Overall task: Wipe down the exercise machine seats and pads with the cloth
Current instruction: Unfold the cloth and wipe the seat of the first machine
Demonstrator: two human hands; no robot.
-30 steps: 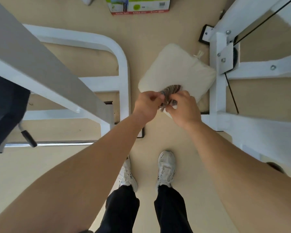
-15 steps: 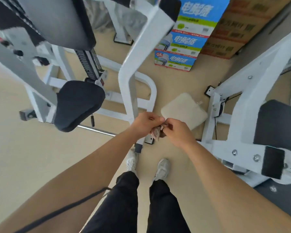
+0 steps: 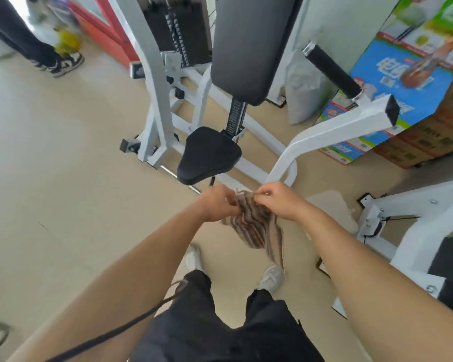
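Over at 10 o'clock, somebody's dark trouser legs and sneakers (image 3: 63, 62), pretty blurry. Dead center around 12, black back pad (image 3: 249, 45) standing upright, black seat (image 3: 207, 155) right below it, both bolted to the white machine frame (image 3: 154, 82). Just under the seat: left hand (image 3: 216, 203) and right hand (image 3: 279, 201) close together, both pinching the top edge of a striped cloth (image 3: 256, 228), rest of it hanging loose. Off at 2 o'clock, black foam handle (image 3: 330, 67) and stacked cartons (image 3: 403, 82). Cream cushion (image 3: 332, 207) on the floor at 3.
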